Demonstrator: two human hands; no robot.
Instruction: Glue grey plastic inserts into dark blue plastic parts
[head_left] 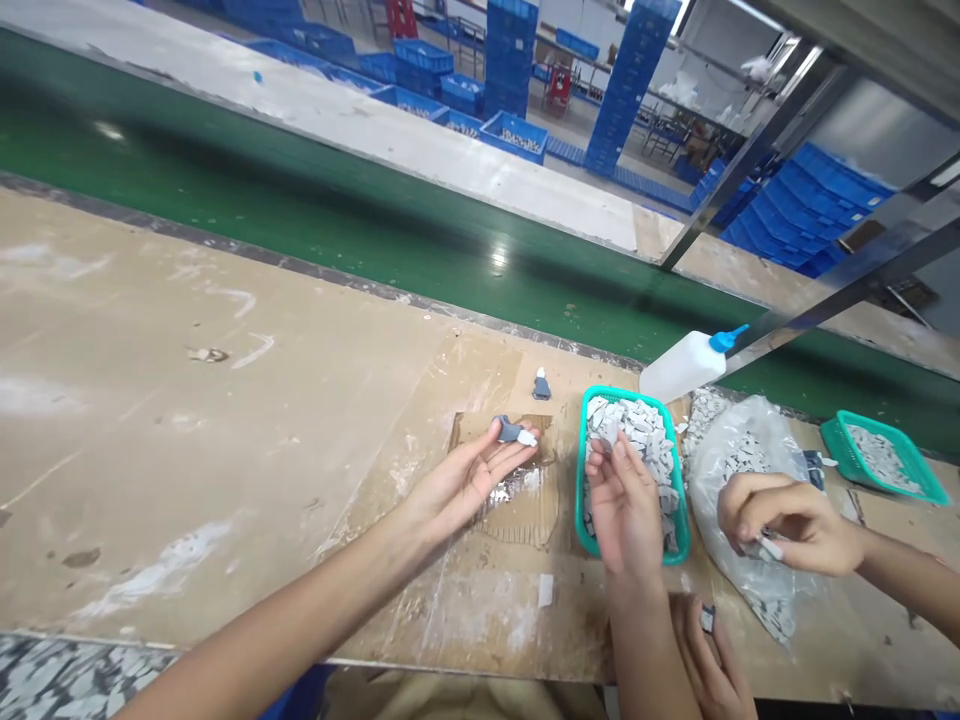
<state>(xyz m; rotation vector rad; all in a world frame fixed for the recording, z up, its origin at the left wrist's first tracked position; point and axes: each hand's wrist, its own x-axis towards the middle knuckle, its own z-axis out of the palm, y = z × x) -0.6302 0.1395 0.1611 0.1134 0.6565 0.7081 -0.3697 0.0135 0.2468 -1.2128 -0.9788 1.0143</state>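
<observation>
Left hand [471,480]: fingers grasping a dark grey part [508,430] with white tip, above cardboard [517,525] on the table [262,450]. Right hand [628,515]: over green basket [580,490] of pale chips [641,422], fingers apparently pinching a small piece [610,433]; outline unclear.

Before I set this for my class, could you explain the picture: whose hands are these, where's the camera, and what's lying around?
You see bare human hands, filmed by one camera on the person's head, looking forward and down. The person's left hand holds a grey, white-tipped piece; the right hand pinches a small pale piece over a green basket of grey and white chips. The co-worker's hands, at right, hold small pieces too. On the bench are also a white bottle and a clear plastic bag with chips inside.
</observation>
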